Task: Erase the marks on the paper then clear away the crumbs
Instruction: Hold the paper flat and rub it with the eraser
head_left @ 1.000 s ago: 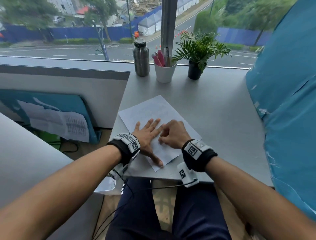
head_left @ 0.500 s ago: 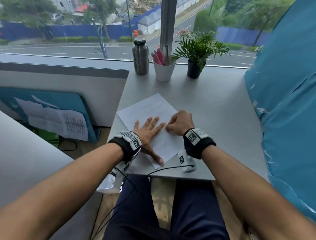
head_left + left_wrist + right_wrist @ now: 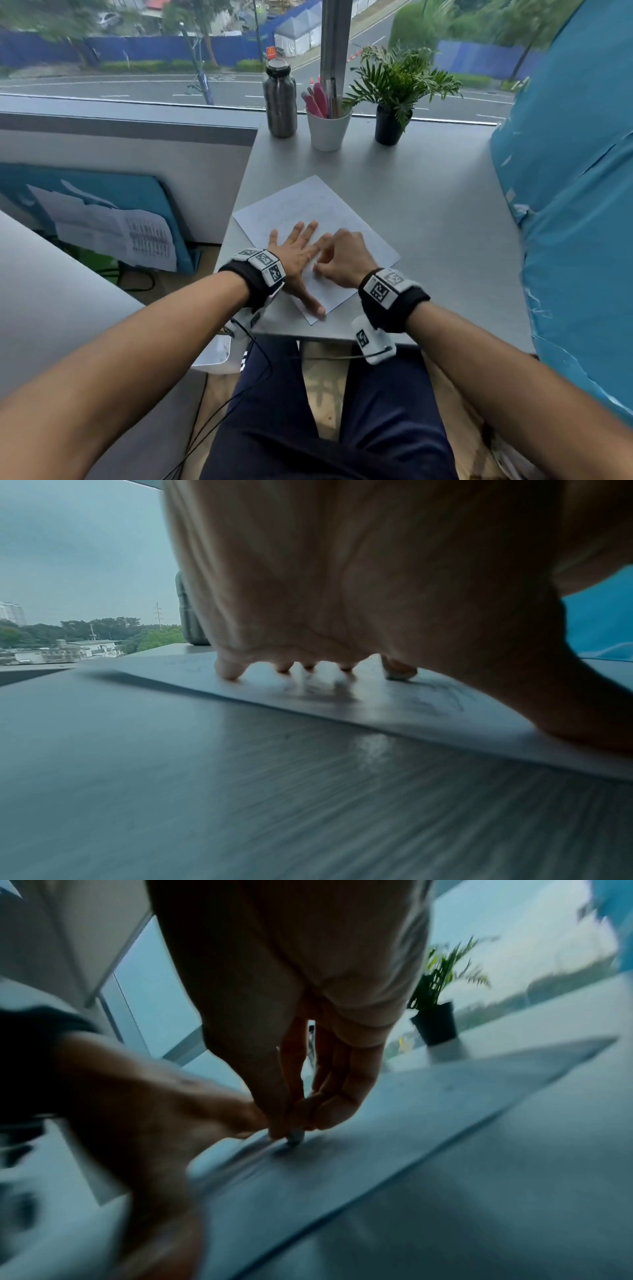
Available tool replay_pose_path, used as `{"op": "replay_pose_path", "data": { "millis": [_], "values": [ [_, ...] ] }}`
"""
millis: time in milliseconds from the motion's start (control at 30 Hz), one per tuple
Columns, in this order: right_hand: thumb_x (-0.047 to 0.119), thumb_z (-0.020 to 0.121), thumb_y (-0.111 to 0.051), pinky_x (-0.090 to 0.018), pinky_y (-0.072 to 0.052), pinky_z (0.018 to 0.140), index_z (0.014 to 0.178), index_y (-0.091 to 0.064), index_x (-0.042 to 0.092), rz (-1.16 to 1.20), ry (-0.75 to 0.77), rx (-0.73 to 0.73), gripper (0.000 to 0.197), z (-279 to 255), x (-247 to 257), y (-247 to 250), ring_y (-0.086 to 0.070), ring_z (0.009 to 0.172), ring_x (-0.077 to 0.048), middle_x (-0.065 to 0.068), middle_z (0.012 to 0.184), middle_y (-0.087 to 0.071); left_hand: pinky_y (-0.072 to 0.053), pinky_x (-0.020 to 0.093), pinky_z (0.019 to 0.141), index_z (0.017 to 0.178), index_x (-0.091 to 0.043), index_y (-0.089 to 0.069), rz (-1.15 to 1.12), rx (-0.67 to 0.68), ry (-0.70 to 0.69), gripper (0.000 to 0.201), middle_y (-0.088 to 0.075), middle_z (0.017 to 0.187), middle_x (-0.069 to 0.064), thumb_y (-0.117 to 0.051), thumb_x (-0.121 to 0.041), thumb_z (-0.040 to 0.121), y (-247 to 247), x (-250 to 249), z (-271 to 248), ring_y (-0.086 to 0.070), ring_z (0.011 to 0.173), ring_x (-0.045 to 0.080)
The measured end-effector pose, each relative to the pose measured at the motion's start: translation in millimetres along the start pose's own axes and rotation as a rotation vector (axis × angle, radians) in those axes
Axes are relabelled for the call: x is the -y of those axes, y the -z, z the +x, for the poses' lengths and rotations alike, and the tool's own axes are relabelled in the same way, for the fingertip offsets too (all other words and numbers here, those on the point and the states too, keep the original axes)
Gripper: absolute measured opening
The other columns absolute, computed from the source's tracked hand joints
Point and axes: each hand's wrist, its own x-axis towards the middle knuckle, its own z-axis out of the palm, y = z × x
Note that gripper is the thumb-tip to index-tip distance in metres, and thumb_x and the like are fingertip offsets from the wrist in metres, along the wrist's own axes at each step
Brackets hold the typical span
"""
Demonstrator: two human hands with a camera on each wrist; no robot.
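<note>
Right hand point(image 3: 344, 261): fingers curled, thumb and fingertips pinching a small grey eraser point(image 3: 295, 1135), its tip pressed on the paper point(image 3: 356, 233). The wrist view is blurred; the eraser's shape cannot be told further.

Left hand point(image 3: 297, 255): flat, fingers spread and straight, pressing the paper down just beside the right hand; thumb near the sheet's near corner.

The paper lies on the grey table point(image 3: 428, 212), near its front left edge. Faint pencil marks point(image 3: 441, 696) show beside the left thumb; none are legible.

Both wrists carry black bands with square black-and-white coded tags.

At the table's far edge stand a steel bottle point(image 3: 280, 99), a white cup point(image 3: 327, 132) of pens and a potted plant point(image 3: 394, 92). A red sign with a yellow arch logo point(image 3: 271, 52) shows across the road outside.
</note>
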Motion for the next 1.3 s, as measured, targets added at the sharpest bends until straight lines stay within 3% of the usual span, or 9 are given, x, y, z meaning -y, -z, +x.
{"op": "replay_pose_path", "data": {
  "millis": [200, 367, 500, 733, 900, 1000, 1100, 1167, 1300],
  "values": [
    [0.018, 0.072, -0.077, -0.019, -0.050, 0.078, 0.072, -0.078, 0.010, 0.063, -0.112, -0.128, 0.008, 26.1, -25.3, 27.4, -0.062, 0.070, -0.011, -0.004, 0.075, -0.074, 0.013, 0.069, 0.109, 0.143, -0.047, 0.030, 0.004, 0.004, 0.008, 0.156, 0.042, 0.153, -0.004, -0.069, -0.090, 0.031, 0.8, -0.6, -0.8, 0.034, 0.143, 0.026],
    [0.014, 0.070, -0.077, -0.020, -0.050, 0.065, 0.068, -0.076, 0.011, 0.018, 0.018, 0.012, 0.003, -6.2, -6.3, 4.6, -0.064, 0.063, -0.014, -0.003, 0.067, -0.071, 0.014, 0.069, 0.108, 0.142, -0.048, 0.032, 0.005, 0.006, 0.015, 0.157, 0.044, 0.151, -0.004, -0.070, -0.090, 0.030, 1.1, -2.0, -0.6, 0.035, 0.142, 0.025],
    [0.019, 0.073, -0.075, -0.017, -0.043, 0.082, 0.074, -0.078, 0.010, 0.007, -0.076, -0.081, 0.010, 22.9, -23.6, 28.6, -0.066, 0.075, -0.017, -0.006, 0.076, -0.074, 0.010, 0.072, 0.108, 0.142, -0.049, 0.030, 0.020, 0.013, 0.020, 0.153, 0.042, 0.152, -0.003, -0.071, -0.089, 0.034, 3.2, -3.6, -2.5, 0.033, 0.143, 0.027],
    [0.010, 0.071, -0.074, -0.021, -0.047, 0.058, 0.057, -0.068, 0.013, 0.008, 0.057, 0.024, 0.015, -12.8, -6.9, 5.3, -0.063, 0.061, -0.020, -0.004, 0.063, -0.068, 0.015, 0.069, 0.108, 0.142, -0.050, 0.030, -0.001, 0.012, 0.024, 0.156, 0.044, 0.151, -0.005, -0.070, -0.090, 0.029, 2.3, -3.8, -1.0, 0.036, 0.142, 0.024],
    [0.019, 0.075, -0.074, -0.018, -0.043, 0.077, 0.070, -0.076, 0.009, 0.024, -0.069, -0.102, 0.010, 24.1, -29.4, 29.0, -0.065, 0.076, -0.020, -0.005, 0.079, -0.073, 0.014, 0.070, 0.108, 0.143, -0.050, 0.028, 0.002, -0.003, 0.028, 0.154, 0.041, 0.153, -0.003, -0.072, -0.088, 0.033, -0.2, -4.9, -3.2, 0.034, 0.143, 0.025],
    [0.015, 0.072, -0.076, -0.018, -0.045, 0.069, 0.066, -0.074, 0.010, 0.000, -0.022, -0.071, 0.008, 8.7, -20.0, 11.4, -0.061, 0.066, -0.014, -0.004, 0.072, -0.071, 0.015, 0.069, 0.108, 0.141, -0.050, 0.030, -0.006, 0.007, 0.030, 0.155, 0.043, 0.152, -0.004, -0.071, -0.089, 0.031, 0.8, -5.0, -2.4, 0.036, 0.141, 0.024],
    [0.015, 0.069, -0.081, -0.004, -0.038, 0.057, 0.064, -0.074, 0.011, 0.011, 0.032, 0.039, 0.009, -8.9, -15.5, 3.6, -0.058, 0.058, -0.008, 0.000, 0.065, -0.069, 0.015, 0.070, 0.108, 0.141, -0.050, 0.031, -0.011, 0.016, 0.027, 0.156, 0.044, 0.151, -0.004, -0.071, -0.089, 0.030, 0.8, -4.8, -1.9, 0.038, 0.140, 0.024],
    [0.018, 0.071, -0.079, 0.000, -0.036, 0.066, 0.067, -0.075, 0.011, -0.001, 0.003, 0.021, 0.009, 5.3, -22.7, 16.3, -0.058, 0.062, -0.009, -0.002, 0.071, -0.072, 0.014, 0.070, 0.108, 0.141, -0.050, 0.030, -0.003, 0.019, 0.028, 0.154, 0.044, 0.151, -0.004, -0.072, -0.088, 0.032, 1.3, -4.8, -2.6, 0.037, 0.141, 0.024],
    [0.019, 0.072, -0.078, -0.016, -0.043, 0.080, 0.072, -0.077, 0.010, 0.005, -0.046, -0.080, 0.009, 23.7, -31.0, 32.0, -0.064, 0.074, -0.013, -0.003, 0.079, -0.075, 0.014, 0.071, 0.107, 0.143, -0.050, 0.028, 0.001, 0.004, 0.026, 0.153, 0.042, 0.152, -0.004, -0.072, -0.088, 0.034, 0.3, -4.9, -2.4, 0.036, 0.142, 0.025]
  ]
}}
